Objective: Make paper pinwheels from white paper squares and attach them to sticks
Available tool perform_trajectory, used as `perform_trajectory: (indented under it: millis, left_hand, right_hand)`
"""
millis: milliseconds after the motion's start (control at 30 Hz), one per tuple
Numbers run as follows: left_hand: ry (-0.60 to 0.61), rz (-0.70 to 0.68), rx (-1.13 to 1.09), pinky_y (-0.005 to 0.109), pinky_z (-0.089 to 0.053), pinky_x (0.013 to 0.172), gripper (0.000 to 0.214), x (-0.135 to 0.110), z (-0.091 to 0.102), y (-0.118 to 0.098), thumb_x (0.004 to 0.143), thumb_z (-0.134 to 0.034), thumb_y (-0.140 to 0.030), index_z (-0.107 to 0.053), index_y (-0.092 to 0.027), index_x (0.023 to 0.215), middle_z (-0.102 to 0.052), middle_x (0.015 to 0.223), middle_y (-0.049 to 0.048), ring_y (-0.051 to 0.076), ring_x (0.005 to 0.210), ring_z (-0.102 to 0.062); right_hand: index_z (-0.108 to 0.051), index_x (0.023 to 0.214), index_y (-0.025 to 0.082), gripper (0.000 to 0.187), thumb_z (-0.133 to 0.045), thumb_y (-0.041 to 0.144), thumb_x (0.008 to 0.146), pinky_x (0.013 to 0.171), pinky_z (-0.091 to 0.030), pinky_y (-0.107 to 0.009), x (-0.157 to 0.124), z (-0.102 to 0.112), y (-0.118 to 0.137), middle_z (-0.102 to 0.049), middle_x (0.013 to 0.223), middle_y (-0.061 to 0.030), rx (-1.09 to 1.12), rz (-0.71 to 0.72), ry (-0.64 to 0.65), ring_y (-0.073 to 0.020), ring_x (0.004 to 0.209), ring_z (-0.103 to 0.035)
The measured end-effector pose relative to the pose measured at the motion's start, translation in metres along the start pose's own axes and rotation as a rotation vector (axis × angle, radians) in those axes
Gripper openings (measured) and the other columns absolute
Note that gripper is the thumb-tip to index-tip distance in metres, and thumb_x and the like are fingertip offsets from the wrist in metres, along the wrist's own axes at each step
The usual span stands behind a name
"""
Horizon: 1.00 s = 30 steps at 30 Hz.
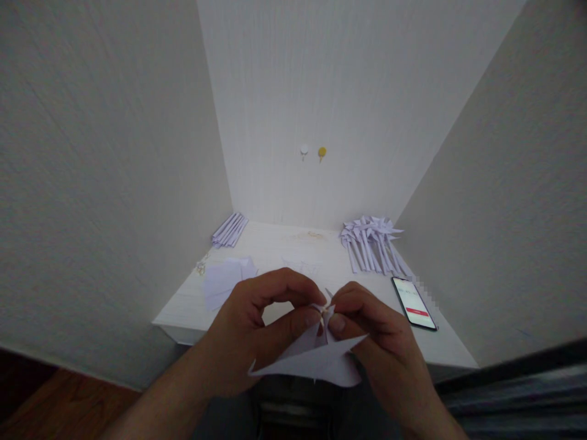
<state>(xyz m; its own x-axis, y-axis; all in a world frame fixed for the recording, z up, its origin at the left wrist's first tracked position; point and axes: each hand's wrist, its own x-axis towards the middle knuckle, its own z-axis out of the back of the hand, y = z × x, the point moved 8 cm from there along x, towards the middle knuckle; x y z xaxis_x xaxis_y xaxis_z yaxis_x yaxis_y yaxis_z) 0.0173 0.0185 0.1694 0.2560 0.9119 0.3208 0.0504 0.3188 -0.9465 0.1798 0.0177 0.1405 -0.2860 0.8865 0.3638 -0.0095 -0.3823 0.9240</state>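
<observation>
A white paper pinwheel [316, 362], partly folded, is held between both hands in front of the table's near edge. My left hand [261, 324] pinches its gathered folds at the top with thumb and forefinger. On the other side my right hand [371, 330] is closed, its thumb and fingertips pressed to the same gathered spot. A thin pointed sliver shows just above the right fingertips; I cannot make out what it is. Loose paper points stick out below the hands to the left and right.
Rolled paper sticks [230, 230] lie at the back left, with paper sheets [224, 278] nearer. Finished paper pinwheels [373, 241] are piled at the back right, behind a phone [415, 304]. Two hooks, one white [304, 150] and one yellow [322, 151], are on the wall. Walls rise on both sides.
</observation>
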Motion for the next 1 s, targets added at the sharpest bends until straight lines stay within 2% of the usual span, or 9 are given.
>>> perform_trajectory:
  millis: [233, 500, 700, 867, 1000]
  left_hand:
    - [-0.004, 0.027, 0.078, 0.025, -0.057, 0.08, 0.008, 0.001, 0.0, 0.003, 0.091, -0.078, -0.023, -0.085, -0.024, 0.094, -0.082, 0.089, 0.0007, 0.016, 0.085, -0.073]
    - [0.024, 0.092, 0.07, 0.029, -0.059, 0.08, 0.009, 0.0, 0.0, 0.005, 0.09, -0.079, -0.027, -0.088, -0.026, 0.092, -0.084, 0.087, 0.002, 0.02, 0.084, -0.076]
    - [0.036, 0.117, 0.076, 0.028, -0.058, 0.078, 0.009, 0.003, -0.002, 0.005, 0.089, -0.078, -0.027, -0.087, -0.027, 0.09, -0.084, 0.086, 0.0003, 0.019, 0.083, -0.075]
    - [0.085, 0.081, 0.213, 0.027, -0.054, 0.084, 0.011, 0.009, -0.002, -0.002, 0.091, -0.075, -0.024, -0.086, -0.028, 0.091, -0.082, 0.091, -0.001, 0.017, 0.086, -0.072]
    - [0.058, 0.033, 0.271, 0.026, -0.052, 0.081, 0.012, 0.012, 0.002, -0.009, 0.092, -0.071, -0.021, -0.082, -0.024, 0.096, -0.081, 0.093, 0.0005, 0.017, 0.088, -0.07]
  right_hand:
    - [-0.067, 0.088, 0.026, 0.013, -0.066, 0.025, 0.101, 0.067, -0.043, -0.028, -0.001, 0.001, 0.004, -0.056, 0.083, 0.0023, -0.076, 0.052, -0.021, -0.0143, 0.074, -0.054]
    - [-0.068, 0.085, 0.025, 0.013, -0.07, 0.021, 0.098, 0.067, -0.045, -0.029, 0.0, 0.0, 0.015, -0.06, 0.082, 0.0009, -0.114, 0.143, -0.04, -0.0159, 0.076, -0.057]
    - [-0.068, 0.08, 0.024, 0.014, -0.073, 0.02, 0.093, 0.062, -0.045, -0.027, 0.002, 0.001, 0.016, -0.059, 0.075, 0.0025, -0.135, 0.122, -0.074, -0.0145, 0.07, -0.056]
    - [-0.066, 0.078, 0.024, 0.019, -0.071, 0.025, 0.096, 0.06, -0.044, -0.026, 0.002, 0.006, 0.011, -0.058, 0.074, 0.0027, -0.183, 0.06, -0.075, -0.0141, 0.068, -0.054]
    - [-0.067, 0.079, 0.024, 0.017, -0.072, 0.022, 0.095, 0.062, -0.044, -0.026, 0.001, 0.009, 0.009, -0.058, 0.075, 0.0022, -0.203, 0.073, -0.08, -0.0146, 0.069, -0.055]
